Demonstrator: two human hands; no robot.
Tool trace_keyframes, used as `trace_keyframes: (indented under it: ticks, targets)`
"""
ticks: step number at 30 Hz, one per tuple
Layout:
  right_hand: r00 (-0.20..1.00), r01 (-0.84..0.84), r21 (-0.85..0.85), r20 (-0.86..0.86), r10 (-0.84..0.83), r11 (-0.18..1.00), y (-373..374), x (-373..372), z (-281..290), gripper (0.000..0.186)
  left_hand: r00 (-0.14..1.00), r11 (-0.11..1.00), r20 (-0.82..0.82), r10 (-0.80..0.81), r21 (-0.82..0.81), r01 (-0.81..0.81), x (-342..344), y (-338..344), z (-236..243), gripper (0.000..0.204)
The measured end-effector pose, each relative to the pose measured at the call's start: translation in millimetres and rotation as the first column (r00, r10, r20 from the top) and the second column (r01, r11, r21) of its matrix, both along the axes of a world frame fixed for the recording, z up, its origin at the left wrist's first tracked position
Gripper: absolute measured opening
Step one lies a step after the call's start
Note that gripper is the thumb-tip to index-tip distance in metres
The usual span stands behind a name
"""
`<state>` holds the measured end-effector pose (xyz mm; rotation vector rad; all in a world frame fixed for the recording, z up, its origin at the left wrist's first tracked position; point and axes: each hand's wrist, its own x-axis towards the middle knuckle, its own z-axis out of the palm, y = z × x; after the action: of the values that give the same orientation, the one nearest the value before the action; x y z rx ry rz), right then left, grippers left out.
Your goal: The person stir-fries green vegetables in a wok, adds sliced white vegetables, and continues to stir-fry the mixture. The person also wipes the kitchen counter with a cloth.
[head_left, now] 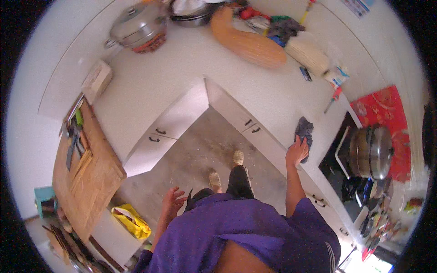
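My right hand is on a dark grey cloth, pressing it to the white countertop left of the stove. The cloth is bunched and sticks out past my fingers, which partly cover it. My left hand hangs over the floor beside my body. Its fingers are loosely bent and apart, with nothing in them.
A long orange squash lies at the back beside a steel lidded pot. A screwdriver is near the stove, where another pot stands. Knives lie on the wooden board at left, above a yellow bag.
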<state>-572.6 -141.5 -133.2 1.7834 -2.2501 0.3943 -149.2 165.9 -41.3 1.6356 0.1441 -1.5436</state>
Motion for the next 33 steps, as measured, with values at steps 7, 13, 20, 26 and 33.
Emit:
trace_keyframes:
  ticks: [7, 13, 20, 26, 33]
  targets:
    - [0.94, -0.337, 0.03, 0.068, 0.335, 0.941, -62.5, 107.5, 21.3, 0.054, 0.977, 0.977, -0.027, 0.211, -0.003, -0.212, 19.1, 31.5, 2.2, 0.055]
    - [0.778, -0.599, 0.049, 0.271, 0.566, 0.799, -186.7, 257.2, 15.2, 0.061, 0.903, 0.902, 0.025, 0.429, 0.052, -0.429, 27.5, 25.7, 14.4, 0.052]
    - [0.252, -0.917, -0.28, 0.148, 0.956, 0.285, -216.0, 527.3, -2.7, 0.046, 0.719, 0.714, 0.096, 0.688, 0.092, -0.695, 14.7, 22.5, 33.7, 0.05]
    - [-0.336, -0.941, -0.165, 0.333, 0.881, -0.297, -12.9, 663.6, 28.3, 0.029, 0.547, 0.54, 0.079, 0.833, 0.091, -0.837, -2.3, 9.6, 35.8, 0.05]
    - [-0.778, -0.583, -0.132, 0.377, 0.503, -0.802, -3.6, 616.0, 21.6, 0.028, 0.448, 0.442, 0.111, 0.887, 0.077, -0.894, 13.8, -31.2, 51.5, 0.05]
